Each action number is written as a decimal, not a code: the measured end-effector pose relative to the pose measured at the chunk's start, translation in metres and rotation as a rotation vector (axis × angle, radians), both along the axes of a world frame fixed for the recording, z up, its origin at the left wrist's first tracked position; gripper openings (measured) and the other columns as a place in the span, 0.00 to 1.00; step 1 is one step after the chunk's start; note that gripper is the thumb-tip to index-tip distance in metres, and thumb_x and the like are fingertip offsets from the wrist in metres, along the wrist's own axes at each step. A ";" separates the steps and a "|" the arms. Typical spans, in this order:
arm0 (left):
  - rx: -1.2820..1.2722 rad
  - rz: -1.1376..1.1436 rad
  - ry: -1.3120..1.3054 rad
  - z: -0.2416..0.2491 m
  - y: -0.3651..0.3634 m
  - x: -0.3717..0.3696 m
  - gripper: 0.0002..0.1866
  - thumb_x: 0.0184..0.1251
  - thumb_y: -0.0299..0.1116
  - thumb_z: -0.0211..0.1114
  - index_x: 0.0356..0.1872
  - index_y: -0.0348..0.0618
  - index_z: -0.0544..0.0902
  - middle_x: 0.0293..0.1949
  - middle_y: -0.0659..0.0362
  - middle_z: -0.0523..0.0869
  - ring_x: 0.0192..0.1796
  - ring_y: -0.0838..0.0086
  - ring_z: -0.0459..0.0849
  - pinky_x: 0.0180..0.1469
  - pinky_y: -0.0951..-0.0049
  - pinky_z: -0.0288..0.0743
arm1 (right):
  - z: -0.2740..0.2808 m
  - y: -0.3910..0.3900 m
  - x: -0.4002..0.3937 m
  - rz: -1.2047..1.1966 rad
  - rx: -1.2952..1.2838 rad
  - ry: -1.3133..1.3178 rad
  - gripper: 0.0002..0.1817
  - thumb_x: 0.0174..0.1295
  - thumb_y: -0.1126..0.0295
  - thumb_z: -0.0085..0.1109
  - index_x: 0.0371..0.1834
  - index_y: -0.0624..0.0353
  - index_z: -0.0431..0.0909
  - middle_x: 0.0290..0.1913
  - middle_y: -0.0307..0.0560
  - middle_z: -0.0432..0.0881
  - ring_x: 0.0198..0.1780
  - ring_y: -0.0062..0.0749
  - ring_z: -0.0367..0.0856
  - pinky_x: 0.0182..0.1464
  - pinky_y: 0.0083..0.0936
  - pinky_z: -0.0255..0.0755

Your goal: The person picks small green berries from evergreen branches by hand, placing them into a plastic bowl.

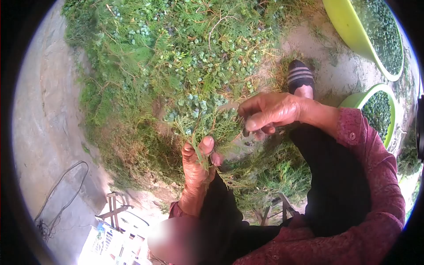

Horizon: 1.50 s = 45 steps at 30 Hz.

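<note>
My left hand (197, 165) is closed around the stems of an evergreen sprig (201, 117), thumb pressed against the fingers. Flat, scaly green foliage and small blue-green cones fan out above the thumb. Just right of the sprig is my right hand (276, 112), its fingers curled in toward the thumb at the foliage's edge. A small dark bit shows at those fingertips, and I cannot tell what it is. Beyond both hands spreads a large pile of cut evergreen branches (176, 53), many with the same cones.
Two lime-green basins, one at the upper right (355, 33) and a nearer one (392, 104), hold many small green cones. A striped shoe (300, 76) rests beside the pile. More branches (274, 176) lie between my legs. At lower left, a cable (68, 203) crosses the concrete.
</note>
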<state>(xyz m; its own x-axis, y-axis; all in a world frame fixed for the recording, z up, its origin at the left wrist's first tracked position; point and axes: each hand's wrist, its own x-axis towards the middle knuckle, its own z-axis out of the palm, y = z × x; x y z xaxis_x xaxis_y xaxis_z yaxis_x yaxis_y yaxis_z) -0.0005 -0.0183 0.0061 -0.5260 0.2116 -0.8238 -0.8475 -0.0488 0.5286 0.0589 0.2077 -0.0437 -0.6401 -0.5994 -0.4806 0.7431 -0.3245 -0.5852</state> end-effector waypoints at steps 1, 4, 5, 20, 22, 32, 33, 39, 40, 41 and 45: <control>-0.003 0.000 0.000 0.001 0.001 0.000 0.19 0.49 0.25 0.69 0.28 0.59 0.65 0.21 0.64 0.75 0.11 0.75 0.70 0.12 0.74 0.66 | -0.002 -0.003 0.000 0.024 0.038 0.008 0.20 0.53 0.54 0.59 0.37 0.60 0.75 0.25 0.39 0.76 0.25 0.18 0.71 0.22 0.15 0.64; 0.036 0.006 0.005 -0.004 -0.006 0.001 0.19 0.48 0.25 0.70 0.28 0.58 0.65 0.19 0.65 0.74 0.12 0.75 0.71 0.12 0.75 0.64 | 0.007 0.004 -0.006 0.104 0.222 0.081 0.19 0.53 0.54 0.60 0.36 0.60 0.75 0.24 0.39 0.75 0.23 0.18 0.70 0.21 0.15 0.63; 0.035 0.007 0.003 -0.004 -0.008 0.001 0.19 0.48 0.25 0.70 0.28 0.58 0.65 0.19 0.65 0.74 0.12 0.75 0.71 0.12 0.75 0.64 | 0.009 0.008 -0.007 0.105 0.221 0.079 0.19 0.53 0.54 0.60 0.36 0.60 0.75 0.24 0.39 0.75 0.23 0.18 0.70 0.21 0.15 0.63; 0.009 -0.054 -0.018 -0.004 0.001 -0.003 0.19 0.50 0.32 0.70 0.31 0.56 0.64 0.21 0.66 0.72 0.14 0.79 0.69 0.12 0.77 0.62 | -0.001 -0.015 -0.009 -0.016 0.067 0.003 0.19 0.51 0.55 0.60 0.33 0.61 0.75 0.22 0.36 0.73 0.22 0.19 0.66 0.23 0.17 0.60; 0.027 -0.064 -0.018 -0.007 -0.002 -0.001 0.18 0.50 0.31 0.70 0.31 0.55 0.65 0.21 0.66 0.72 0.14 0.79 0.69 0.12 0.77 0.62 | 0.003 -0.013 -0.009 -0.028 0.113 0.004 0.17 0.51 0.56 0.59 0.30 0.61 0.75 0.21 0.35 0.73 0.21 0.19 0.66 0.23 0.18 0.60; 0.010 -0.141 0.000 -0.004 0.005 0.002 0.12 0.52 0.31 0.69 0.32 0.50 0.72 0.25 0.64 0.76 0.15 0.79 0.72 0.14 0.78 0.65 | 0.018 -0.009 -0.011 0.008 0.293 0.093 0.18 0.51 0.54 0.58 0.29 0.61 0.76 0.20 0.35 0.72 0.22 0.21 0.69 0.25 0.21 0.63; 0.008 -0.141 -0.001 -0.005 0.004 0.002 0.12 0.52 0.31 0.69 0.32 0.50 0.72 0.25 0.64 0.76 0.15 0.79 0.72 0.14 0.78 0.65 | 0.017 -0.011 -0.010 -0.051 0.206 0.018 0.19 0.51 0.53 0.59 0.29 0.61 0.76 0.19 0.36 0.72 0.22 0.21 0.69 0.24 0.20 0.63; 0.028 -0.136 0.013 -0.001 0.006 -0.001 0.10 0.52 0.32 0.69 0.29 0.48 0.74 0.24 0.65 0.77 0.16 0.80 0.72 0.13 0.79 0.65 | 0.004 -0.006 -0.008 0.062 0.108 0.002 0.19 0.49 0.53 0.64 0.27 0.61 0.75 0.19 0.35 0.70 0.20 0.18 0.66 0.21 0.16 0.61; 0.013 -0.135 0.029 0.002 0.009 -0.001 0.10 0.51 0.32 0.69 0.29 0.48 0.74 0.23 0.65 0.76 0.15 0.80 0.72 0.13 0.80 0.64 | 0.007 -0.006 -0.009 0.063 0.106 0.000 0.19 0.49 0.53 0.64 0.27 0.61 0.75 0.19 0.35 0.70 0.20 0.18 0.66 0.21 0.16 0.61; -0.003 -0.136 0.045 0.003 0.011 -0.001 0.11 0.51 0.33 0.69 0.28 0.48 0.74 0.22 0.65 0.76 0.15 0.79 0.72 0.13 0.80 0.64 | 0.010 -0.008 -0.011 0.074 0.113 0.058 0.20 0.49 0.52 0.64 0.26 0.61 0.75 0.19 0.35 0.70 0.20 0.18 0.66 0.21 0.16 0.60; 0.006 -0.123 0.042 -0.003 0.005 0.001 0.11 0.51 0.33 0.69 0.28 0.47 0.73 0.22 0.64 0.76 0.14 0.78 0.72 0.13 0.79 0.65 | 0.006 -0.013 -0.010 0.095 0.127 0.123 0.19 0.50 0.53 0.63 0.24 0.60 0.75 0.19 0.35 0.70 0.19 0.17 0.66 0.19 0.15 0.58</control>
